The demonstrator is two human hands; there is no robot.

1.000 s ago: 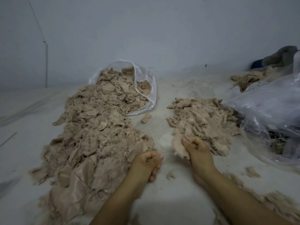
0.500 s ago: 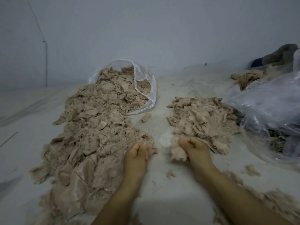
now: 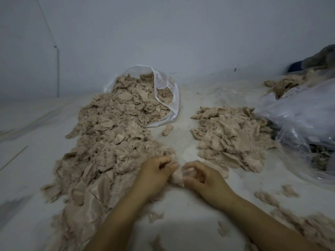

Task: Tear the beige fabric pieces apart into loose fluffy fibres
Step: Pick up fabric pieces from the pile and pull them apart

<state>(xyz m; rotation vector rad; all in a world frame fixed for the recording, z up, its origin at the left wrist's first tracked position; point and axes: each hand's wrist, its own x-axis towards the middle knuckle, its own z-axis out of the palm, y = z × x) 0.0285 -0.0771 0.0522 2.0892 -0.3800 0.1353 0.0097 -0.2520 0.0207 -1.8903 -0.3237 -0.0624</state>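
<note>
A small beige fabric piece [image 3: 177,175] is held low in the middle, just above the pale floor. My left hand [image 3: 155,173] pinches its left edge and my right hand [image 3: 204,178] pinches its right edge, the fingertips almost meeting. A long heap of beige scraps and fluff [image 3: 108,142] spreads on the left, spilling from a clear plastic bag [image 3: 168,95]. A smaller pile of beige pieces [image 3: 232,136] lies to the right of my hands.
A large crumpled clear plastic bag [image 3: 299,124] fills the right side, with more beige fabric [image 3: 282,84] and grey cloth [image 3: 322,57] behind it. Loose fluff [image 3: 308,221] lies by my right forearm. A pale wall [image 3: 163,33] closes the back.
My right hand lifted a piece off the right pile and brought it to the middle. My left hand left the left heap and took hold of the same piece.
</note>
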